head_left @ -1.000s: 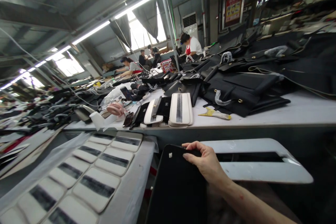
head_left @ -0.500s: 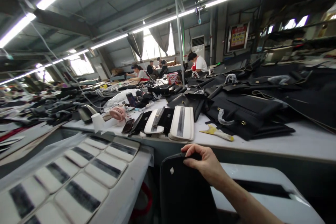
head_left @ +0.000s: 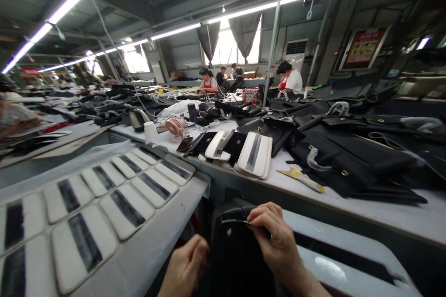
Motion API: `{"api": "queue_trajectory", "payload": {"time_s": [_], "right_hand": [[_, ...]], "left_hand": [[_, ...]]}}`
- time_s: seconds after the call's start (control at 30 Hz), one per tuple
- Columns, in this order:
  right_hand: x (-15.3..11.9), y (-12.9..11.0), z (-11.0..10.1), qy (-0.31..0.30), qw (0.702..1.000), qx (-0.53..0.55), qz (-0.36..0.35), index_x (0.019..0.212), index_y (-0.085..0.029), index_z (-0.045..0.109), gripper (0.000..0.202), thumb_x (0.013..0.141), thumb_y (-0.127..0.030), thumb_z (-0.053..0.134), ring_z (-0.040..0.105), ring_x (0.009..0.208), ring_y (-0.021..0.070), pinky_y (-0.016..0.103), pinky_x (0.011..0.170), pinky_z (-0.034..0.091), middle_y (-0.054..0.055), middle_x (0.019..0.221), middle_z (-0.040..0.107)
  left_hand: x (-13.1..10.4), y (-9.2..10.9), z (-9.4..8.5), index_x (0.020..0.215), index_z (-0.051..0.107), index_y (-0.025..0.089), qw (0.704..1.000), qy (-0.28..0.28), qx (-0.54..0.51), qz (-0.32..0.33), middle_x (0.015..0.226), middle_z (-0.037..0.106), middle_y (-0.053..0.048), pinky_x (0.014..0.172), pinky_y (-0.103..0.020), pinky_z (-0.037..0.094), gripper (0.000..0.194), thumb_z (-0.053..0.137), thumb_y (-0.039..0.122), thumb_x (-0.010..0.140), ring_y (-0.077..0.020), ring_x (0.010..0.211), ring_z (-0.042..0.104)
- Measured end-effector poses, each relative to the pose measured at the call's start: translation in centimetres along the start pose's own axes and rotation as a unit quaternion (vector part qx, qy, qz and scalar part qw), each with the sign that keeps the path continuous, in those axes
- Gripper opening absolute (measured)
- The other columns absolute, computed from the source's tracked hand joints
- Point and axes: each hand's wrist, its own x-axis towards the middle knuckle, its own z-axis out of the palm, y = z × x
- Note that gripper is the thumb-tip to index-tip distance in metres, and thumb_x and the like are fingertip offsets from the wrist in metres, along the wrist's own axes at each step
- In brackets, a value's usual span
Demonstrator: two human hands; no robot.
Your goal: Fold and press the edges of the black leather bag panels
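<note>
- Two bare hands work low in the head view, at the near edge of the bench.
- Right hand (head_left: 275, 236) pinches the top edge of a black leather panel (head_left: 233, 255), fingers curled shut on it; the panel stands upright between the grey-covered table (head_left: 163, 241) and a white tray (head_left: 348, 264).
- Left hand (head_left: 186, 267) is loosely curled just beside the panel's left edge; whether it grips anything cannot be told.
- White pads with black stripes (head_left: 83, 241) lie in rows on the table at left.

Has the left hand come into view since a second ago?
Yes. The left hand has risen into view at the bottom, beside the black panel that the right hand pinches, below the grey table edge.
</note>
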Motion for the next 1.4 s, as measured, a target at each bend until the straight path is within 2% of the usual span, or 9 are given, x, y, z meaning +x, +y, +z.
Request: {"api": "queue_trajectory", "payload": {"time_s": [0.03,0.1,0.23,0.33,0.57,0.67,0.87,1.13,1.4], "right_hand": [[-0.2,0.0,0.1,-0.011,1.0,-0.005,-0.01,0.081,-0.022,0.05,0.021,0.091,-0.004,0.054,0.056,0.078,0.0158,0.038,0.078,0.04,-0.001,0.083,0.063],[-0.4,-0.1,0.2,-0.022,0.999,-0.015,-0.023,0.082,-0.022,0.049,0.021,0.091,-0.003,0.052,0.054,0.078,0.0154,0.037,0.077,0.04,-0.001,0.083,0.063],[-0.3,-0.3,0.3,-0.054,0.997,-0.032,-0.042,0.083,-0.021,0.048,0.022,0.09,-0.001,0.05,0.053,0.079,0.0163,0.037,0.076,0.041,0.0,0.082,0.062],[-0.5,-0.5,0.5,-0.067,0.996,-0.028,-0.053,0.082,-0.021,0.048,0.023,0.09,0.001,0.048,0.053,0.08,0.017,0.036,0.075,0.042,0.002,0.083,0.061],[-2.3,-1.2,1.2,-0.07,0.992,-0.013,-0.104,0.086,-0.016,0.052,0.029,0.086,0.011,0.042,0.052,0.083,0.0177,0.035,0.076,0.045,0.006,0.084,0.06],[-2.4,-1.0,1.2,-0.085,0.992,0.007,-0.088,0.086,-0.017,0.052,0.028,0.087,0.009,0.044,0.052,0.083,0.0176,0.034,0.075,0.047,0.006,0.084,0.059],[-1.9,-0.1,1.2,-0.059,0.995,-0.073,-0.037,0.119,-0.018,0.057,0.034,0.09,0.0,0.055,0.053,0.097,0.0213,0.038,0.082,0.049,0.01,0.106,0.058],[-2.2,0.5,2.0,-0.052,0.985,-0.126,-0.107,0.105,-0.011,0.061,0.024,0.088,0.004,0.054,0.05,0.086,0.0207,0.039,0.075,0.046,0.009,0.084,0.06],[-2.7,-0.4,1.1,-0.104,0.97,-0.155,-0.155,0.099,-0.008,0.061,0.023,0.088,0.005,0.046,0.048,0.079,0.0209,0.038,0.072,0.045,0.008,0.076,0.056]], "left_hand": [[1.3,1.2,-0.5,0.103,0.067,0.022,0.999,0.02,-0.001,0.037,0.09,0.068,-0.005,0.082,-0.034,0.051,0.045,0.046,0.06,0.092,-0.0222,0.089,0.062],[3.9,3.8,-0.7,0.119,0.064,0.023,0.99,0.038,0.035,0.134,0.106,0.069,-0.006,0.084,-0.031,0.049,0.042,0.056,0.052,0.089,-0.0213,0.094,0.063],[8.3,8.1,0.1,0.117,0.069,0.023,0.965,-0.177,0.079,0.176,0.115,0.068,-0.006,0.092,-0.029,0.046,0.038,0.069,0.035,0.081,-0.0218,0.106,0.062],[10.2,8.7,0.5,0.116,0.07,0.025,0.929,-0.269,0.153,0.203,0.118,0.067,-0.005,0.093,-0.03,0.045,0.039,0.072,0.034,0.078,-0.0235,0.112,0.059],[10.1,6.4,0.0,0.128,0.062,0.035,0.896,-0.242,0.259,0.268,0.118,0.065,-0.003,0.097,-0.031,0.045,0.042,0.064,0.037,0.086,-0.0221,0.111,0.06],[9.8,6.2,-0.3,0.13,0.06,0.034,0.887,-0.242,0.271,0.284,0.117,0.065,-0.003,0.097,-0.031,0.044,0.042,0.062,0.039,0.088,-0.0219,0.111,0.059],[10.2,6.3,-0.1,0.125,0.063,0.031,0.894,-0.238,0.259,0.277,0.11,0.064,-0.004,0.091,-0.029,0.047,0.042,0.065,0.04,0.085,-0.0205,0.101,0.062],[10.0,5.3,0.7,0.128,0.062,0.031,0.913,-0.197,0.256,0.25,0.106,0.062,-0.003,0.092,-0.031,0.046,0.044,0.065,0.036,0.084,-0.0213,0.101,0.061],[10.1,5.7,1.1,0.13,0.06,0.034,0.898,-0.235,0.261,0.266,0.107,0.06,-0.003,0.093,-0.03,0.046,0.046,0.065,0.037,0.085,-0.0207,0.101,0.061]]}}
